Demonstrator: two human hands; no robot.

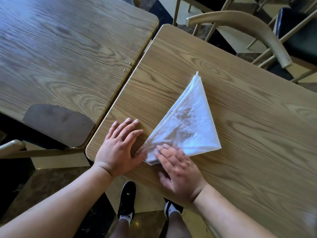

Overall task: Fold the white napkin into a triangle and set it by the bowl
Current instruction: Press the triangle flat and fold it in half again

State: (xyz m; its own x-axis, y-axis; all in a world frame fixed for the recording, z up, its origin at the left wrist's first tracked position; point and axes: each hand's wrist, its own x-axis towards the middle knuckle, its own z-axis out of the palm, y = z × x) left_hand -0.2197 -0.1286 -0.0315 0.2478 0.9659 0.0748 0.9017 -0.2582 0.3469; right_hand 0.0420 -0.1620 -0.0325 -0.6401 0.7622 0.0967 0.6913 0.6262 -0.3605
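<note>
Napkin [186, 124] already triangular on counter [248, 117]. Right hand [178, 170] fingers flat, apparently pressing near corner, smoothing crease. Left hand [118, 146] splayed, gripping nothing, bracing. Bowl unseen.

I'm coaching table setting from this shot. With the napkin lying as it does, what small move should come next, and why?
Probably pinch the near corner and lift. The white napkin already lies flat as a layered triangle on the table; the right hand rests its fingertips on that corner, the left hand lies flat beside it. No bowl is in view, so it has yet to be carried there.
</note>
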